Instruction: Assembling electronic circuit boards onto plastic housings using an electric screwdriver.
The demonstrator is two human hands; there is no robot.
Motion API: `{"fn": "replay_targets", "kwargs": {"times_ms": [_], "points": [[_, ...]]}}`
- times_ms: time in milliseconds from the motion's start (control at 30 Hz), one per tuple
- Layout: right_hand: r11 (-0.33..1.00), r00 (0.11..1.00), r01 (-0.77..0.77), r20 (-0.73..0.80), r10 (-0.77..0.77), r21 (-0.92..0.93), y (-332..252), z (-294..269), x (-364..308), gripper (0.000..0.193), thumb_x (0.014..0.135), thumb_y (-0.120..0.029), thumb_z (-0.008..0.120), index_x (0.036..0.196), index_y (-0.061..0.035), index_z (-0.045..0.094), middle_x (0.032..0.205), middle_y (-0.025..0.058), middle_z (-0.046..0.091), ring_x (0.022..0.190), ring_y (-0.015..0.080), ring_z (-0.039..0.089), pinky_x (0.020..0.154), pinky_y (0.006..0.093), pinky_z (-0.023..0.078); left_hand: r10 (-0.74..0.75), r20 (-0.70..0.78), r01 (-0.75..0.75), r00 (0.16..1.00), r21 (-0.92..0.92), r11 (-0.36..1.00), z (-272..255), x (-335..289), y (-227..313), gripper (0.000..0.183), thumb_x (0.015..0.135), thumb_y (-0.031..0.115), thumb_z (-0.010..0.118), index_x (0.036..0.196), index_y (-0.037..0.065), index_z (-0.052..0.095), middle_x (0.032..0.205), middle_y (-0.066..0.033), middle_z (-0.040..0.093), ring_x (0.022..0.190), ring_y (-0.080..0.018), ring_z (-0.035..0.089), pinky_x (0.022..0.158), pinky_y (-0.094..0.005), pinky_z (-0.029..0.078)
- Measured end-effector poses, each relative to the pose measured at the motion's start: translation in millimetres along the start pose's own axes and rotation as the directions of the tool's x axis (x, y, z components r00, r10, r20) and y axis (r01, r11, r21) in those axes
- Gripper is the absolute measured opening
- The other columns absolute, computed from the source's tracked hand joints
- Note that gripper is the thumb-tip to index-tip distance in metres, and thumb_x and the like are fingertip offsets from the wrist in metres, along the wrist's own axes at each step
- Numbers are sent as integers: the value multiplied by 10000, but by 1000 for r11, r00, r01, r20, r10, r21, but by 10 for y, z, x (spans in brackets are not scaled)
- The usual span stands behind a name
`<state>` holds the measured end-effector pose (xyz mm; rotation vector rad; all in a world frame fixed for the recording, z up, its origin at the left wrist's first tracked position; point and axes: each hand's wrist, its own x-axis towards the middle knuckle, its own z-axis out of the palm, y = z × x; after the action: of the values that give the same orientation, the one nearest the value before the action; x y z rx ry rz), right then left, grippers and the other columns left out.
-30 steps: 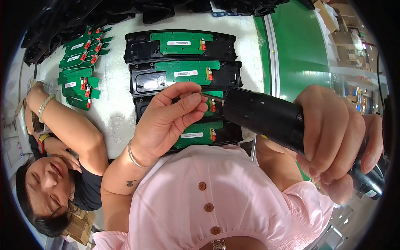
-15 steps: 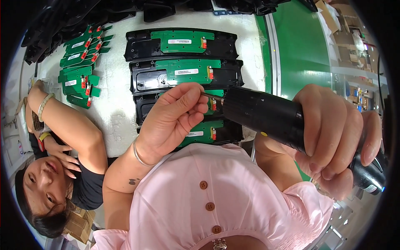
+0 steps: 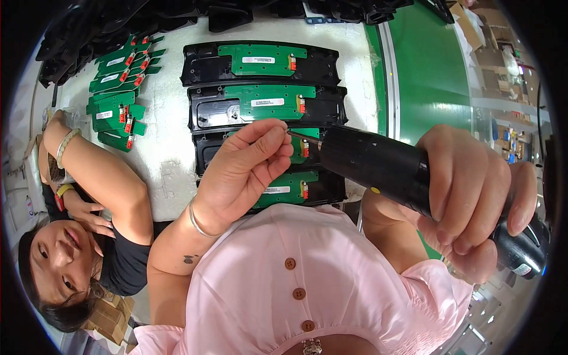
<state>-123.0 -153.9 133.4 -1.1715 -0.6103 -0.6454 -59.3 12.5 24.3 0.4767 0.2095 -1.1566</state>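
Observation:
My right hand is wrapped round a black electric screwdriver, held nearly level and pointing left. Its thin metal bit reaches the fingertips of my left hand. There, thumb and forefinger are pinched together at the bit's tip; anything between them is too small to make out. Beneath both hands, several curved black plastic panels lie in a column on the white work surface. Green circuit boards with white labels and red-and-white connectors sit in them. My left hand and the screwdriver partly cover the third and fourth panels.
More green circuit boards are piled in two groups at the left. Black plastic parts crowd the far edge. A co-worker's bent arm rests along the left side. A green surface lies beyond the white surface's right edge.
The view has shifted slightly, so the panels and boards appear a little further right. The screwdriver has moved slightly right, showing a bit more of its bit. Both hands keep their grips.

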Motion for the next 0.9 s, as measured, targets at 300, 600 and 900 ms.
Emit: {"fn": "replay_targets", "kwargs": {"times_ms": [300,600,900], "points": [[997,975,18,-219,-34,-75,-18,139,-86,281,622,-60,610,851,-118,457,545,-64,544,479,15,522,535,127,421,-39,70,37,997,25,999,3,3,-45,172,847,158,522,942,17,549,817,-32,576,732,-98,567,654,-208,495],[992,992,-115,41,117,-42,154,-61,10,347,634,56,508,943,-83,435,595,-85,449,477,49,390,480,200,297,-199,90,211,976,-151,966,215,-9,-29,358,893,230,426,1116,-50,438,1034,-129,531,917,-171,548,780,-225,472],[947,960,-205,-239,145,-248,650,-304,-59,272,664,-71,429,930,-20,452,532,25,342,466,132,346,480,278,317,-88,-51,85,995,-64,994,74,-67,10,323,908,101,337,1178,-75,356,1091,-208,491,992,-253,529,825,-269,481]]}}
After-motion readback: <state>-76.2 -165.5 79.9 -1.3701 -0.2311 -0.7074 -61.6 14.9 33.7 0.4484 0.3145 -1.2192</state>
